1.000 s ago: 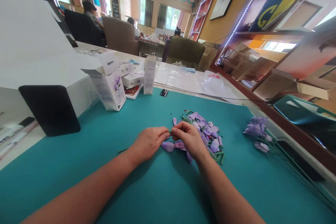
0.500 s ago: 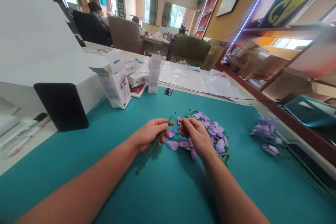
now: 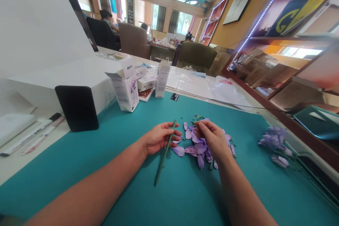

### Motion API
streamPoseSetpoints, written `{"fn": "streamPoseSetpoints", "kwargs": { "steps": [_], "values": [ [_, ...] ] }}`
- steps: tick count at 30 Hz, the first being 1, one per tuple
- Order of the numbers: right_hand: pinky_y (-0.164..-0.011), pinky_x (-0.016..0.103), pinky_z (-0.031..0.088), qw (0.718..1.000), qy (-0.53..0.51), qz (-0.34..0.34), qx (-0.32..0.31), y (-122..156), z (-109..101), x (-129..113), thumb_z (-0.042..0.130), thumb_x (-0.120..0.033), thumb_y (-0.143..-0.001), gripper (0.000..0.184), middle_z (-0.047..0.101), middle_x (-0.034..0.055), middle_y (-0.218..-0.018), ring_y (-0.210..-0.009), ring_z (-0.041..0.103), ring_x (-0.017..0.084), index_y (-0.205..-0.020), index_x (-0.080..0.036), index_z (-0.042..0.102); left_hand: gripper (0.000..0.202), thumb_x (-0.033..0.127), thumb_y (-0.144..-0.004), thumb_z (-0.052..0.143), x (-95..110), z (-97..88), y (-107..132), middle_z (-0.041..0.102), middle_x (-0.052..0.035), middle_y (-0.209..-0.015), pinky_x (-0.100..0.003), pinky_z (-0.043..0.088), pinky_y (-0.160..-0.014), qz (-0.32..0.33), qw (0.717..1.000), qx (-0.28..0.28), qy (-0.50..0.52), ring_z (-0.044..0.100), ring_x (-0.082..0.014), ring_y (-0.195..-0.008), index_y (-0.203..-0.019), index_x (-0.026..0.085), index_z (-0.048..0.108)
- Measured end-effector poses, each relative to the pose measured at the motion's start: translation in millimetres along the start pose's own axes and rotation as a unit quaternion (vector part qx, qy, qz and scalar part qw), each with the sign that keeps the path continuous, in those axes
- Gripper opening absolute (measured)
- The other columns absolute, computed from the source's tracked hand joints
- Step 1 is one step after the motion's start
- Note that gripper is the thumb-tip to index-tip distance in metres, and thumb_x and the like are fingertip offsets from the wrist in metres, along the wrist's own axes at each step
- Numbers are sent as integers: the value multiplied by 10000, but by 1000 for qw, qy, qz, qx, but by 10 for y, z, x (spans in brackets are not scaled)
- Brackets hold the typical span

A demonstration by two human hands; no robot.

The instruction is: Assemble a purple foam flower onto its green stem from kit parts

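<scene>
A thin green plastic flower stem slants across my left hand, pinched between thumb and fingers, its lower end pointing toward me. My right hand hovers over the far side of a heap of loose purple petals, thumb and fingertips drawn together. What lies between those fingertips, if anything, is too small to make out. Part of the heap is hidden under that hand. At the heap's back edge are small green pieces and a red bit. Assembled purple flowers on long green stems lie to the right.
The teal mat covers the table. Upright open cartons and flat boxes stand at the back left, beside a black tablet-like panel. Pens lie at far left. People sit at a farther table behind chairs.
My right hand has moved slightly right and farther over the petals. The stem in my left hand has swung more upright. The whole view has shifted a little.
</scene>
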State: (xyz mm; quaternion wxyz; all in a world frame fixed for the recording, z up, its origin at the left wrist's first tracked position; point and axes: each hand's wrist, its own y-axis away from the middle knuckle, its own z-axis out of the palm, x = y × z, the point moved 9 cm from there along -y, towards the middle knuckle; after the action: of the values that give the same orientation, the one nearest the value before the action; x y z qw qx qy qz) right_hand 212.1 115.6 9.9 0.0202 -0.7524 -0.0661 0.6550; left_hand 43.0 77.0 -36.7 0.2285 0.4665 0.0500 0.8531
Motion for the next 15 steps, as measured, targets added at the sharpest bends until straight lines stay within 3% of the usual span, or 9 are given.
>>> {"fn": "streamPoseSetpoints", "kwargs": {
  "steps": [3,5,7,11,15],
  "values": [
    [-600,294,508,990,127,-47,34,-244,-258,-96,573,-594,-762,461,697,59,-749,-618,617,158,-893,-164,673,183,64,-828,544,-16,-25,-18,672,-63,-810,-277,536,-608,-4,1000,11,8,659,-147,-681,-992,141,568],
    [-621,282,510,941,332,-59,35,-460,-345,-115,381,-519,-885,462,717,74,-833,-669,648,160,-970,-165,665,165,67,-831,543,-23,-39,-29,673,-61,-807,-273,538,-596,-7,1000,16,7,661,-148,-676,-977,143,567],
    [-643,286,499,910,410,-53,36,-681,-407,-86,405,-422,-890,386,726,83,-845,-710,662,181,-950,-163,686,146,78,-840,541,-27,-58,-42,675,-58,-792,-264,536,-577,-8,1000,21,7,663,-147,-662,-969,142,566],
    [-776,292,458,840,540,-44,-3,-1023,-320,27,522,-260,-841,223,731,79,-955,-935,643,231,-905,-206,729,112,115,-868,529,-25,-108,-68,676,-55,-770,-252,537,-554,-7,1000,27,10,666,-144,-643,-970,140,565],
    [-857,292,433,767,637,-29,-69,-1208,-108,206,532,-197,-861,223,700,84,-1078,-1055,602,235,-968,-224,726,107,131,-864,548,-19,-153,-82,678,-51,-757,-247,542,-548,-2,999,33,15,671,-146,-642,-969,140,566]
  ]
}}
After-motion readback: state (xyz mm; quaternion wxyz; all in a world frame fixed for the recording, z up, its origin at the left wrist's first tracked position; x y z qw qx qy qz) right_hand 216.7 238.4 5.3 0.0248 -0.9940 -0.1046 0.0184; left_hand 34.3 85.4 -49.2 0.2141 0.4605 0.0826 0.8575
